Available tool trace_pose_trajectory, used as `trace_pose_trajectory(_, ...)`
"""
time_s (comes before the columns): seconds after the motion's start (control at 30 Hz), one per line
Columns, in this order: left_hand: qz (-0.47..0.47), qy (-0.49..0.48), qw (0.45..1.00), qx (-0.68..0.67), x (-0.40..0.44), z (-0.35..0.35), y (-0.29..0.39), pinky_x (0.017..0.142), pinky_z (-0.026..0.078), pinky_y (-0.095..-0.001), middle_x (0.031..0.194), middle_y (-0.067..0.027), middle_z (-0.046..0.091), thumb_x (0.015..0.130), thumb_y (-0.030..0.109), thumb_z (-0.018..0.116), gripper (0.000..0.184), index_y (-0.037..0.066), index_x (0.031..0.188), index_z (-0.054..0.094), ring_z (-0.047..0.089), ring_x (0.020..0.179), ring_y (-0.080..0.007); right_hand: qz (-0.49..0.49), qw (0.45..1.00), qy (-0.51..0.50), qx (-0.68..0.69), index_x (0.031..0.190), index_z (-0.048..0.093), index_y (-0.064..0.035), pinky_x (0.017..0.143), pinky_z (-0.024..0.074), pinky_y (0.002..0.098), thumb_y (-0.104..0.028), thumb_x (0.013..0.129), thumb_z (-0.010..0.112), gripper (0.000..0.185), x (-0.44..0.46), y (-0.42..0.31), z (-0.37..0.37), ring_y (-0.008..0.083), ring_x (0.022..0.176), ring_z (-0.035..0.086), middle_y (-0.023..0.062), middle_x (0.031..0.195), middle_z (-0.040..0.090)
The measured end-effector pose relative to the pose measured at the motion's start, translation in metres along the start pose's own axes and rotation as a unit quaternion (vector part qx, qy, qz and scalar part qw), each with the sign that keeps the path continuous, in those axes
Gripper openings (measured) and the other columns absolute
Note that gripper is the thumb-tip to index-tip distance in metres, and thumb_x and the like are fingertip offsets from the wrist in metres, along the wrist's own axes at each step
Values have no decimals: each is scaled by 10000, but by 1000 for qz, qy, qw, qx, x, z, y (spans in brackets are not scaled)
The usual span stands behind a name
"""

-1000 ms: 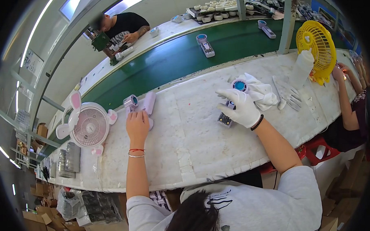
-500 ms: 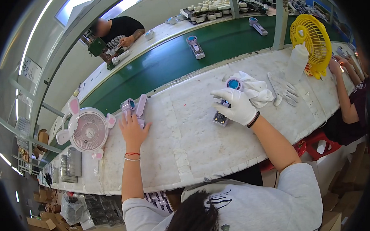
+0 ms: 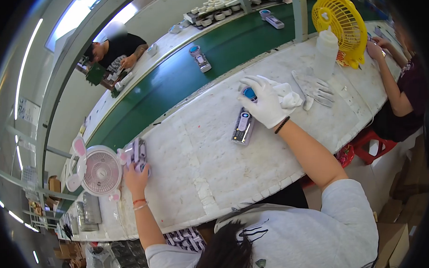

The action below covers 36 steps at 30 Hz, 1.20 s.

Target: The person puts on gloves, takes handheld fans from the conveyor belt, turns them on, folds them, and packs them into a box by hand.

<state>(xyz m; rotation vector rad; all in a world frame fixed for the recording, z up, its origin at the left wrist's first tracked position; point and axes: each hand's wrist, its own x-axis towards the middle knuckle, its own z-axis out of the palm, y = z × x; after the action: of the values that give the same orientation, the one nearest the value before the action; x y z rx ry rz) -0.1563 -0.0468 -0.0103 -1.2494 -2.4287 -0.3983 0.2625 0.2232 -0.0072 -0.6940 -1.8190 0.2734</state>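
Observation:
My right hand [image 3: 264,104], in a white glove, has its thumb and fingers around the round blue head of a handheld device [image 3: 243,127]. Its body, with a small lit display and a see-through lower end, lies slanted on the worktable [image 3: 178,178]. At the left, my bare left hand [image 3: 136,180] curls its fingers on the near end of a light purple device [image 3: 138,153]. Purple pieces lie close together there, and my fingers partly cover them. A white cloth-like glove [image 3: 284,94] lies just beyond my right hand.
A pink rabbit-eared fan [image 3: 102,171] stands beside my left hand. Farther right are a grey-white glove [image 3: 313,89], a white bottle [image 3: 327,49] and a yellow fan [image 3: 340,28]. A green conveyor [image 3: 175,83] carries devices behind the table. Co-workers sit across and at right.
The camera view has shifted. My left hand has drawn nearer the table's front, and the purple pieces under it are turned. My right hand has moved from the device's body to its blue head.

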Motion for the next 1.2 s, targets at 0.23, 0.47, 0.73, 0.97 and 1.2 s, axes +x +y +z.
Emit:
trace_pose_trajectory(0.23,27,61,997,49,15,-16,20,929,403,-449,1160,-199,565,783,387,710,461,31,1052,593,496,1143,-352,60,997,-36,-31,1226,500,-70,1024,337,426,-269,747,718,562,-9,9,29,351,1214,405,165,1279,470)
trace_pose_trajectory(0.47,211,54,967,-134,102,53,159,974,378,-441,1197,-199,561,809,327,694,400,47,1066,571,475,1175,-357,130,988,-67,57,1202,510,-37,911,434,381,-207,692,743,586,-9,24,25,334,1060,523,173,1133,532)
trace_pose_trajectory(0.73,58,-39,950,-303,198,165,287,972,398,-450,1278,-247,493,832,469,637,685,-34,1260,452,478,1175,-388,125,985,-107,48,1142,544,-76,870,454,384,-226,696,733,506,-3,19,20,316,1014,551,138,1074,561)
trace_pose_trajectory(0.97,-28,-47,934,-353,235,207,320,999,389,-437,1294,-301,478,811,486,646,879,-121,1358,321,472,1217,-397,127,986,-107,24,1117,563,-90,873,461,381,-223,703,730,466,-1,17,18,310,1035,552,120,1121,550)
trace_pose_trajectory(1.2,-140,-312,689,-639,205,151,307,386,230,-204,619,-7,457,806,273,718,307,23,752,548,372,473,-61,116,988,-102,27,1122,570,-79,861,463,387,-255,734,727,455,-2,17,17,313,1006,558,124,1107,562)
